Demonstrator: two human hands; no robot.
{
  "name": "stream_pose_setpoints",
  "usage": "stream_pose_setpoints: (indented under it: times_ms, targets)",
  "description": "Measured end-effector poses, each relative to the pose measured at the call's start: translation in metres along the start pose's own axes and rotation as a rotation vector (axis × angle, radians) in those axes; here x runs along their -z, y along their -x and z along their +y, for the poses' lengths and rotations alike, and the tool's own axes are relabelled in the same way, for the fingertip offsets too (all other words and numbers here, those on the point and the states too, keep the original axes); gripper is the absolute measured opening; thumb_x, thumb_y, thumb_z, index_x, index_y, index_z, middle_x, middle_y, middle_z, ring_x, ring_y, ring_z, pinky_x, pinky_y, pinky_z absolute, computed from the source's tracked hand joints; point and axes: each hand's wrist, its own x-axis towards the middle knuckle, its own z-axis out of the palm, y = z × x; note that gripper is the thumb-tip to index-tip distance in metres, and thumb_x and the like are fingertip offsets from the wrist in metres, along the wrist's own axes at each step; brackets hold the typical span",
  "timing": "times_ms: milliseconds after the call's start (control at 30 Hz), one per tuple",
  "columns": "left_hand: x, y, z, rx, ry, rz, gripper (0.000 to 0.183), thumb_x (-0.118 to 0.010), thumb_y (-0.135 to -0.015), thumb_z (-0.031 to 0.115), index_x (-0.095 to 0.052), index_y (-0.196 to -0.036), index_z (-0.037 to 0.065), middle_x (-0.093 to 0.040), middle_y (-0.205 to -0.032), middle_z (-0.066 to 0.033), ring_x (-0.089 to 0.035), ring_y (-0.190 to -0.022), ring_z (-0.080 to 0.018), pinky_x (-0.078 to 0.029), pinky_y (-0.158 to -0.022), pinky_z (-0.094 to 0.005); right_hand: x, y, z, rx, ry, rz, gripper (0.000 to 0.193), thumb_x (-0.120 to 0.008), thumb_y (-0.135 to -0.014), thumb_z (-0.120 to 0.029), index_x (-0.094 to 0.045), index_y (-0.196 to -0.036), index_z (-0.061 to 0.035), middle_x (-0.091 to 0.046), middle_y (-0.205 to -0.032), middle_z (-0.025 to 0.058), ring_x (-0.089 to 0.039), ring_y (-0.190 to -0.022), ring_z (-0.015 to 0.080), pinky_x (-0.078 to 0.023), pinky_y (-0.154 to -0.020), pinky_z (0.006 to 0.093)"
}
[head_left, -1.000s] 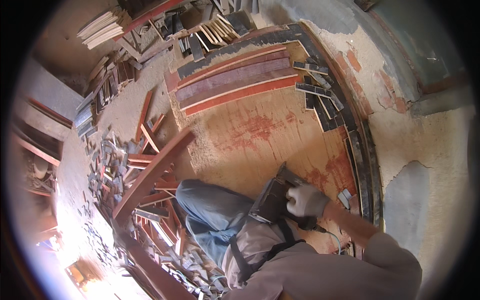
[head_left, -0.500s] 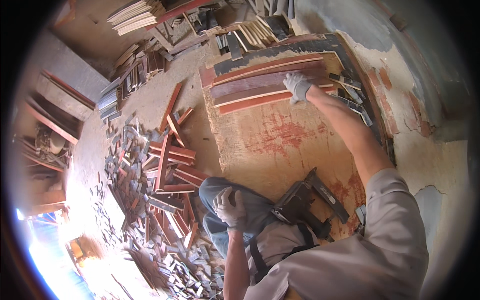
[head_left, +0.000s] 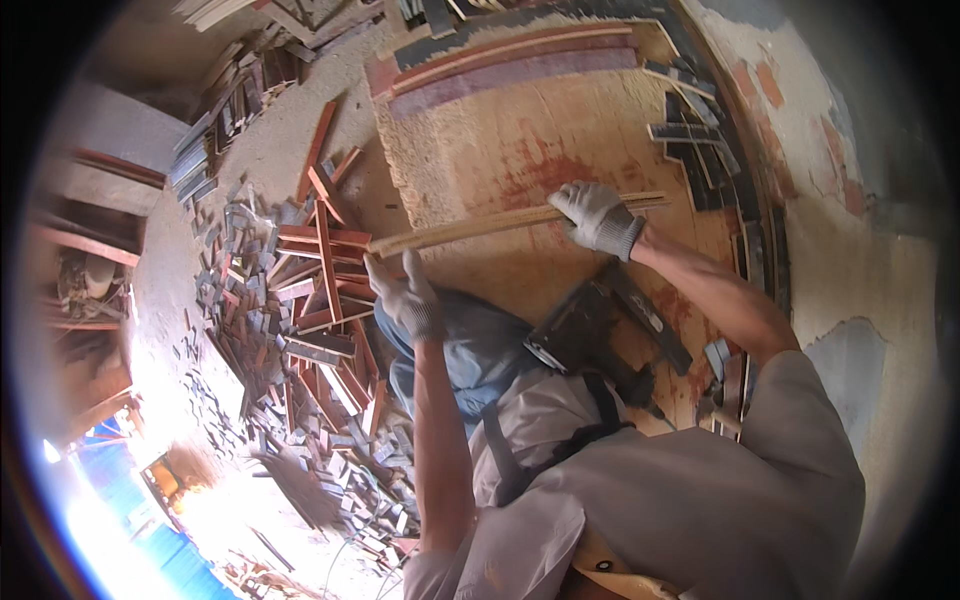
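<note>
My right hand (head_left: 598,218), in a pale work glove, is closed around wooden strips (head_left: 470,231) near their right end. They look like a pair lying together, edges toward me, and span sideways above the plywood sheet (head_left: 470,160). My left hand (head_left: 408,300), also gloved, has its thumb and fingers apart just below the strips' left end; whether it touches them I cannot tell. A black nail gun (head_left: 590,330) lies on the plywood beside my lap. Farther off, a purplish-red strip (head_left: 520,80) and a reddish one (head_left: 510,47) lie side by side on the sheet.
On the left, red-sided wooden strips (head_left: 326,262) lie crossed over a heap of small offcuts (head_left: 230,300). Short dark pieces (head_left: 690,135) lie along the sheet's right side, near a peeling wall (head_left: 810,150). More bundled pieces (head_left: 195,165) stand at the far left.
My right hand has lifted the nearer strips off the plywood and drawn them toward me. My left hand has risen from my knee to their left end. The view has shifted slightly.
</note>
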Motion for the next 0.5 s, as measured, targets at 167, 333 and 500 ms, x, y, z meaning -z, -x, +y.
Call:
stream_pose_setpoints:
  times_ms: [167, 333, 500]
  targets:
    - [-0.032, -0.029, -0.03, 0.057, -0.115, -0.192, 0.061, -0.083, -0.083, 0.035, -0.064, -0.128, -0.001, -0.068, -0.119, -0.0165, -0.064, -0.113, -0.0278, -0.049, -0.1, -0.0373, 0.004, 0.065, 0.015, -0.205, 0.005, 0.105, 0.042, -0.071, -0.084, -0.028, -0.065, -0.121, -0.0104, -0.066, -0.113, 0.0138, -0.063, -0.105, 0.0339, -0.051, -0.09, 0.0463]
    - [-0.034, -0.025, -0.042, 0.122, 0.025, -0.1, 0.06, -0.091, -0.076, 0.024, -0.067, -0.124, -0.004, -0.067, -0.099, -0.0048, -0.06, -0.086, -0.0158, -0.052, -0.081, -0.0285, 0.021, 0.139, 0.059, -0.798, 0.16, 0.423, 0.05, -0.072, -0.088, -0.042, -0.063, -0.121, -0.0059, -0.068, -0.111, 0.0174, -0.064, -0.105, 0.0363, -0.05, -0.092, 0.0505]
    - [-0.038, -0.029, -0.035, 0.291, -0.055, -0.061, 0.073, -0.095, -0.071, 0.033, -0.065, -0.124, -0.008, -0.073, -0.105, -0.0133, -0.068, -0.093, -0.022, -0.054, -0.086, -0.0318, 0.003, 0.146, 0.086, -1.341, -0.336, 0.337, 0.053, -0.074, -0.093, -0.044, -0.064, -0.121, -0.0004, -0.071, -0.107, 0.0205, -0.069, -0.105, 0.0362, -0.057, -0.082, 0.0496]
